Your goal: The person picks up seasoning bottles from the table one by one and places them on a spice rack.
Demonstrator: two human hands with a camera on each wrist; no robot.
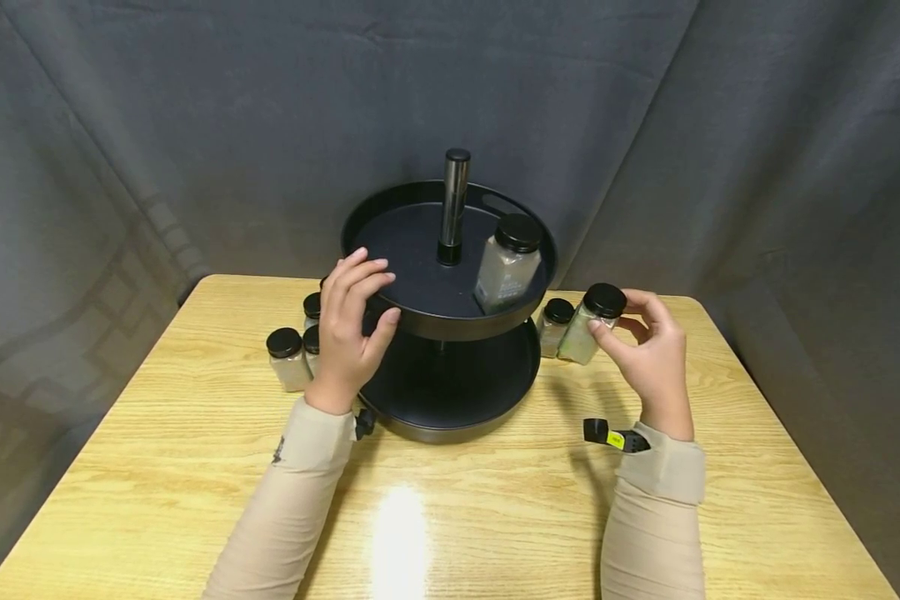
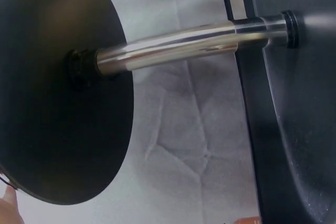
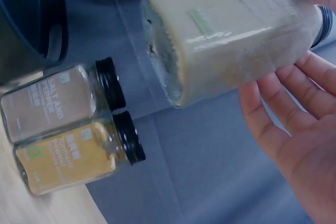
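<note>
My right hand (image 1: 648, 350) holds a square glass spice jar (image 1: 583, 333) between thumb and fingers, above the table right of a black two-tier tray stand. The jar has a black lid and pale contents, and it tilts; the right wrist view shows its base. My left hand (image 1: 348, 333), fingers spread and slightly bent, is at the left rim of the upper tray (image 1: 412, 233); whether it touches the rim I cannot tell. Another black-lidded jar (image 1: 512, 262) stands on the upper tray's right side. The lower tray (image 1: 450, 383) shows underneath.
A salt and pepper jar (image 3: 50, 103) and a yellow turmeric powder jar (image 3: 71, 156) stand side by side right of the stand. Several jars (image 1: 288, 360) are on the left, partly behind my left hand. A metal post (image 1: 455, 196) rises from the upper tray. Grey curtains (image 1: 270, 125) hang behind.
</note>
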